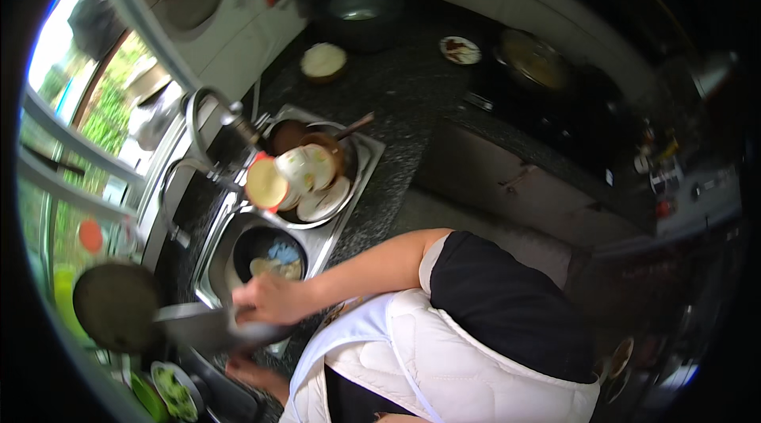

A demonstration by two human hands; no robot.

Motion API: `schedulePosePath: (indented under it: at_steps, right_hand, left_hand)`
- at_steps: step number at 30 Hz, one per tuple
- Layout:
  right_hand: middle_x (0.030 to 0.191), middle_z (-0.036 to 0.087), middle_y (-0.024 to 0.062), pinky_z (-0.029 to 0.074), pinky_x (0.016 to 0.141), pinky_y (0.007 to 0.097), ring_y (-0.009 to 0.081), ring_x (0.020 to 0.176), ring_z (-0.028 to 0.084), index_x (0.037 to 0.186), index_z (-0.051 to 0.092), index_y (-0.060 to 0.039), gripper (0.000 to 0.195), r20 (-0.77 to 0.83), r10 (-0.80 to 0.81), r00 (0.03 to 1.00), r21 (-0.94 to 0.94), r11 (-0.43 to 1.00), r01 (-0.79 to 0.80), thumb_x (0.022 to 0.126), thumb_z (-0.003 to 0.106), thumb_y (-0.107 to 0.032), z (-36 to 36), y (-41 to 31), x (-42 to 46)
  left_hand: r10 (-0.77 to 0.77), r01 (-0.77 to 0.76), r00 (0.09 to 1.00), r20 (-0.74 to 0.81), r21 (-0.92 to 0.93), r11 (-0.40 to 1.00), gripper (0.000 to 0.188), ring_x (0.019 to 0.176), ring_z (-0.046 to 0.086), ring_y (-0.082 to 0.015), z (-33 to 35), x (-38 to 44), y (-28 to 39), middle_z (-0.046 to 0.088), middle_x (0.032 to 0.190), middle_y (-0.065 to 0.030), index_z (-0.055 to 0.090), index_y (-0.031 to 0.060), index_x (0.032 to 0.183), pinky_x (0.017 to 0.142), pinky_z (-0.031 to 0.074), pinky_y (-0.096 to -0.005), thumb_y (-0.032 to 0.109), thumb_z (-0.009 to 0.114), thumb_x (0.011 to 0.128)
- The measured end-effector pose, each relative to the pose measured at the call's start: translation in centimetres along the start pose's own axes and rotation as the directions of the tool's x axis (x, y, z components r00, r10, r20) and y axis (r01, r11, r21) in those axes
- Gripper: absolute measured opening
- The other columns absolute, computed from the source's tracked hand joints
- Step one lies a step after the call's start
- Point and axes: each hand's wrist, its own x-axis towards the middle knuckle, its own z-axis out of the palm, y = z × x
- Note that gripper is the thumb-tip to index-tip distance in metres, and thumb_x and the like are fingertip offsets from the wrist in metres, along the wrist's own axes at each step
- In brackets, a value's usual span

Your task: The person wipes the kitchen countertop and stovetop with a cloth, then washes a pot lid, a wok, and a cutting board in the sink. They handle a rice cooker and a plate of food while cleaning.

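My right hand is curled on a grey metal object with a broad, blade-like shape. Motion blurs it, so whether it is a cleaver or a vessel is unclear. Lower down, my left hand is partly hidden and blurred beside the same object; I cannot make out what its fingers hold. Just beyond my right hand, a dark round basin sits in the near sink bowl. It contains a light-blue cloth and pale pieces that are hard to identify.
Stacked dishes fill a metal basin in the other sink bowl, where a brown handle sticks out. A faucet arches over the sink. A round dark board or pan and a bowl of chopped greens stand by the window.
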Motion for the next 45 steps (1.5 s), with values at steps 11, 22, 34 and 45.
schedulePosePath:
  at_steps: [11,22,34,45]
  right_hand:
    - [0.065,0.052,0.0058,0.04,0.054,0.0317,0.0147,0.058,0.049,0.084,0.054,-0.0001,0.032,-0.294,-0.093,0.951,0.307,0.933,0.186,0.085,0.064,-0.03,-15.9,-0.7,-4.4]
    - [0.052,0.05,0.0062,0.048,0.041,0.0359,0.0214,0.041,0.052,0.068,0.05,-0.008,0.041,-0.91,0.396,-0.126,0.321,0.862,0.393,0.092,0.051,-0.041,-50.3,-10.4,-37.0]
    - [0.091,0.057,0.0092,0.05,0.059,0.0363,0.0227,0.071,0.058,0.106,0.047,0.0003,0.033,-0.571,0.112,-0.814,0.129,0.991,0.047,0.094,0.051,-0.03,-65.2,-13.6,-60.5]
    - [0.149,0.015,0.0089,0.025,0.103,0.0514,0.0313,0.136,0.01,0.14,0.034,-0.0248,0.072,-0.79,-0.101,-0.604,0.613,-0.16,-0.774,0.079,0.069,-0.036,-68.4,-11.3,-58.9]
  left_hand:
    - [0.619,-0.632,0.749,-0.235,0.028,0.775,0.059,0.09,0.052,-0.0251,7.9,-3.1,20.3,0.05,0.102,-0.0156,0.036,-0.0033,0.119,0.078,0.046,-0.0359,0.026,0.071,0.081]
    - [0.879,-0.786,0.391,0.273,-0.398,0.473,0.075,0.115,0.043,-0.0281,31.9,-19.2,43.8,0.042,0.128,-0.0179,0.023,-0.0011,0.139,0.105,0.026,-0.0409,0.029,0.064,0.083]
    - [0.89,-0.778,0.118,0.44,-0.517,0.358,0.064,0.119,0.039,-0.0357,41.7,-28.4,47.2,0.04,0.128,-0.0209,0.035,0.0007,0.131,0.103,0.028,-0.0436,0.01,0.066,0.076]
    - [0.823,-0.773,0.286,0.491,-0.389,0.501,0.065,0.119,0.039,-0.037,43.9,-27.4,45.8,0.039,0.128,-0.0207,0.038,0.0012,0.13,0.102,0.03,-0.0443,0.002,0.065,0.071]
